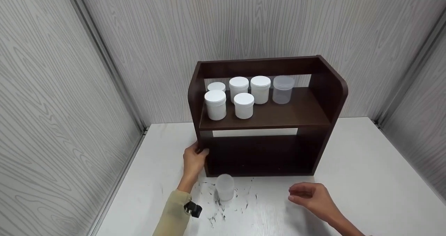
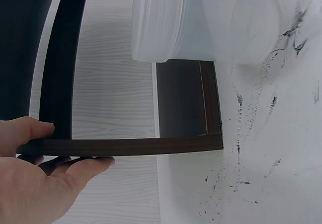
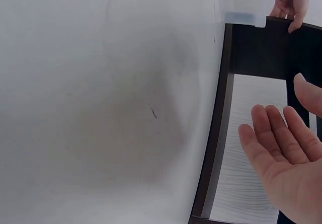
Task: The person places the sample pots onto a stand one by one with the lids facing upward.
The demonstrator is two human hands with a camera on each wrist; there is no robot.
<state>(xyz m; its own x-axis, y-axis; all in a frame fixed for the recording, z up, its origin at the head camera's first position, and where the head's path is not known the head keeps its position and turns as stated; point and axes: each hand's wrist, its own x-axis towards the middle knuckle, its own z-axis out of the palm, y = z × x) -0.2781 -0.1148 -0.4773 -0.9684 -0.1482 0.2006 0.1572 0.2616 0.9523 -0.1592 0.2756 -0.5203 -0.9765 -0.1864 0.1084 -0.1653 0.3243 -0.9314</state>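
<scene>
My left hand (image 1: 194, 161) grips the left side panel of a dark brown two-tier shelf (image 1: 299, 112), low on its front edge. In the left wrist view, the thumb lies on one face of the panel (image 2: 136, 146) and the fingers on the other. A translucent jar (image 1: 225, 188) stands on the table just in front of the shelf, near the left forearm. My right hand (image 1: 315, 198) hovers over the table in front of the shelf's right end. Its fingers are loosely bent with nothing between them, as the right wrist view also shows.
Several white lidded jars (image 1: 216, 105) stand on the upper tier's left and middle, with a translucent jar (image 1: 283, 89) to their right. Dark scuff marks (image 1: 218, 208) streak the white table (image 1: 352, 173). Grey wood-grain walls (image 1: 167, 54) enclose the back and sides.
</scene>
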